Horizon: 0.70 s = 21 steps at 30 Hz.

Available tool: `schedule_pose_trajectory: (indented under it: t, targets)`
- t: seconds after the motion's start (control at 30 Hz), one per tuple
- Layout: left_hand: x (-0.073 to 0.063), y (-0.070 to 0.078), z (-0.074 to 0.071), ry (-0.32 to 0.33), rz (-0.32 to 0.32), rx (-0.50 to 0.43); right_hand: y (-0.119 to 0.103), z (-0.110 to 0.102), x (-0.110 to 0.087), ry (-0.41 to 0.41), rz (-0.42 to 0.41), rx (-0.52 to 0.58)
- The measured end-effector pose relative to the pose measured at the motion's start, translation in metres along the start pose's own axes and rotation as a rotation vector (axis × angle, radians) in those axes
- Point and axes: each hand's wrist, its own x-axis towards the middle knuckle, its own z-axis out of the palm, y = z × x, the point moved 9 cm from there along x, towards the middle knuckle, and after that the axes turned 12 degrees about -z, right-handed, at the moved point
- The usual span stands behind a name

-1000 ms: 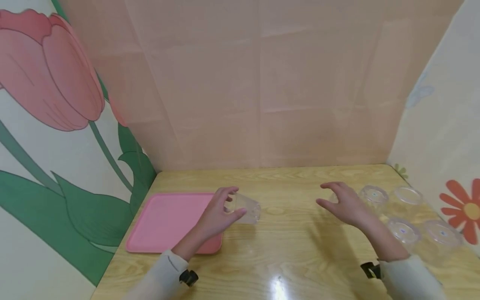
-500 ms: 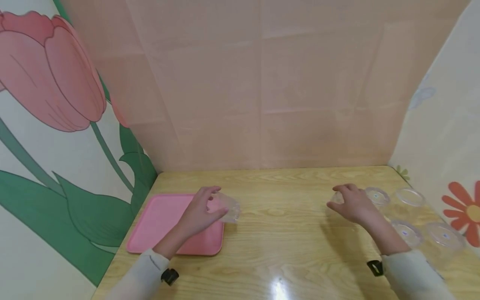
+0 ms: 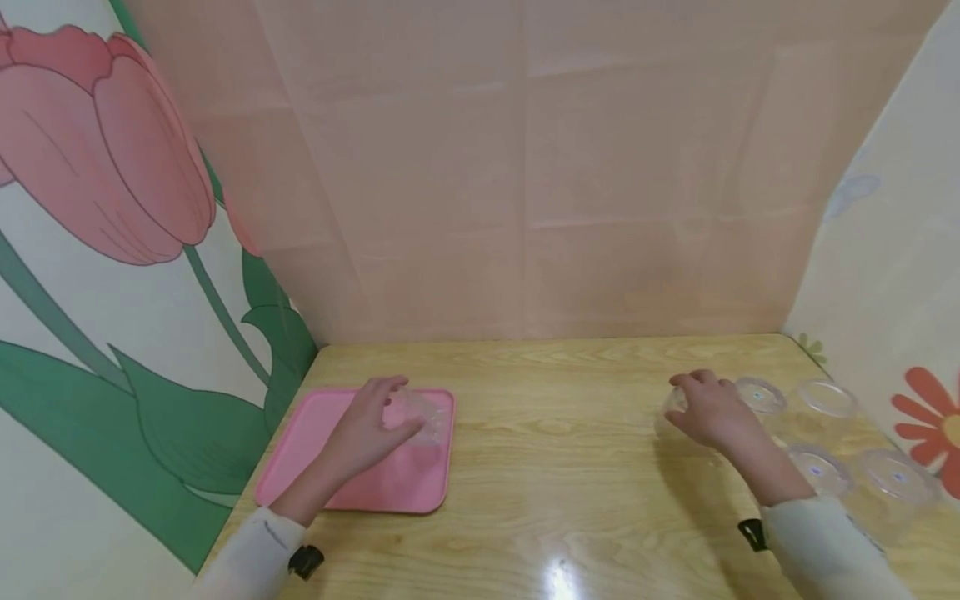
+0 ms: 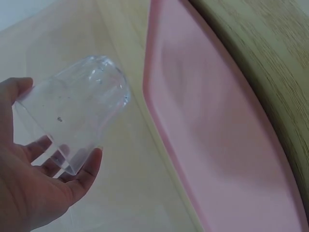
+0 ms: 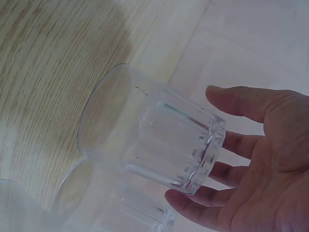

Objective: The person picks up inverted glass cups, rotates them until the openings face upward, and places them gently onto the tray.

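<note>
In the head view my left hand [image 3: 367,429] holds a clear plastic cup [image 3: 425,417] over the right part of a pink tray [image 3: 322,429]. The left wrist view shows fingers and thumb round the cup's rim end, its thick base pointing away from the palm. On the right, my right hand [image 3: 708,412] is at another clear cup [image 5: 154,130], which stands upside down on the table. Its fingers curve beside the cup's thick base, and in the right wrist view the thumb stands a little apart from the wall.
Several more clear cups stand upside down at the right, among them a back cup [image 3: 827,398] and a front cup [image 3: 896,475]. The wooden table [image 3: 555,450] meets a pink backdrop [image 3: 517,208] behind and a flowered wall [image 3: 892,250] at right.
My left hand has carried its cup leftward, from beside the tray to above it. The right hand has shifted slightly right, over the nearest cup.
</note>
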Motion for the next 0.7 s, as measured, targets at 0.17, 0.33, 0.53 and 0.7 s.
schedule_pose_trajectory:
  t: [0.17,0.33,0.53,0.7]
  targets:
    - [0.002,-0.01,-0.006,0.006,-0.027,0.032,0.002,0.004,0.002,-0.02,-0.006,-0.007]
    - [0.006,-0.018,-0.011,0.001,-0.042,0.058,0.002,0.006,0.003,-0.034,-0.033,-0.004]
    - [0.011,-0.024,-0.017,0.014,-0.033,0.098,0.003,0.008,0.006,-0.037,-0.059,-0.014]
    - [0.016,-0.03,-0.022,0.016,-0.028,0.116,0.004,0.008,0.009,-0.05,-0.062,-0.019]
